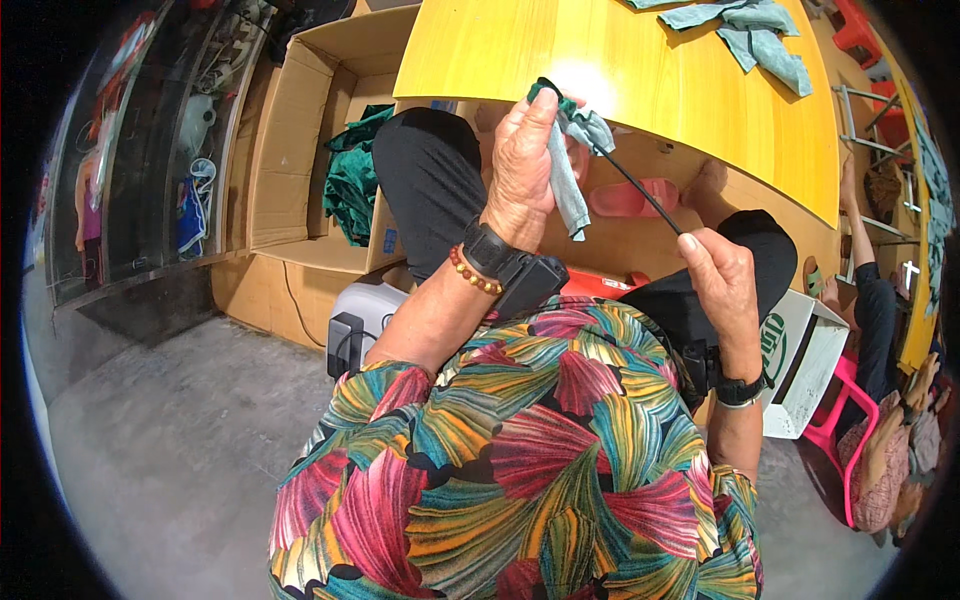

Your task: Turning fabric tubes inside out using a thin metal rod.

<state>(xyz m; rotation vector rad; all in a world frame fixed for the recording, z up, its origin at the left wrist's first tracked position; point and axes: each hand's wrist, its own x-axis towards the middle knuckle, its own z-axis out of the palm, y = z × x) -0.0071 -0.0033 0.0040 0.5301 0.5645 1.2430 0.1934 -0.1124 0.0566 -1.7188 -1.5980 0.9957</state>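
My left hand (522,165) is closed on a small piece of cloth (567,180), dark green at its top edge and pale grey-green below, held up beside the table's near edge. A thin straight black cord or rod (640,187) slants from this cloth down to my right hand (720,280). The fingers of my right hand are pinched on its lower end. Whether it is a taut cord or a stiff rod I cannot tell. The part inside the left fist is hidden.
A yellow table (480,50) stands ahead, with grey-green cloth pieces (755,35) at its far right. An open cardboard box (290,150) at left holds dark green fabric (352,180). At right are a white box (805,355), a pink stool (850,430) and another person's leg (872,330).
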